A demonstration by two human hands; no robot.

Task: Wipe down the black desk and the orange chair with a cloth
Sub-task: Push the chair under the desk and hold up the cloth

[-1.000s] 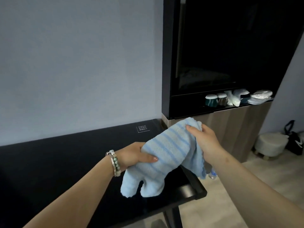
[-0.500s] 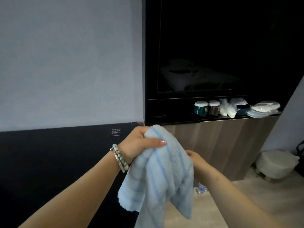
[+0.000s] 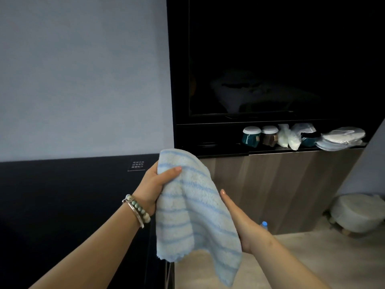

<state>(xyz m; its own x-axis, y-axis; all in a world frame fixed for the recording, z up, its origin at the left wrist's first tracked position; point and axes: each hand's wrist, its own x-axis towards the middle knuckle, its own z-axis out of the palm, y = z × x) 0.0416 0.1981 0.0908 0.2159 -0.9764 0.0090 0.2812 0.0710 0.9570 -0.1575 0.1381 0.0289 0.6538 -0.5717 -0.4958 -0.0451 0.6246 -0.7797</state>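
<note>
A light blue striped cloth [image 3: 193, 209] hangs in the air in front of me, past the right end of the black desk [image 3: 62, 205]. My left hand [image 3: 154, 186] grips its top, thumb across the front, a beaded bracelet on the wrist. My right hand [image 3: 237, 222] lies against the cloth's right side with straight fingers, partly hidden behind the fabric. The orange chair is not in view.
A tall black cabinet [image 3: 270, 69] stands to the right of the desk, with a wooden lower part [image 3: 281, 184]. Its shelf holds two lidded jars [image 3: 260, 135], bags and stacked white plates [image 3: 341, 138]. A pale round stool [image 3: 358, 213] and a small bottle [image 3: 264, 224] are on the floor.
The cloth was lifted off the desk and now hangs from my left hand. My right hand let go of its top and slid to its right side. The view turned right.
</note>
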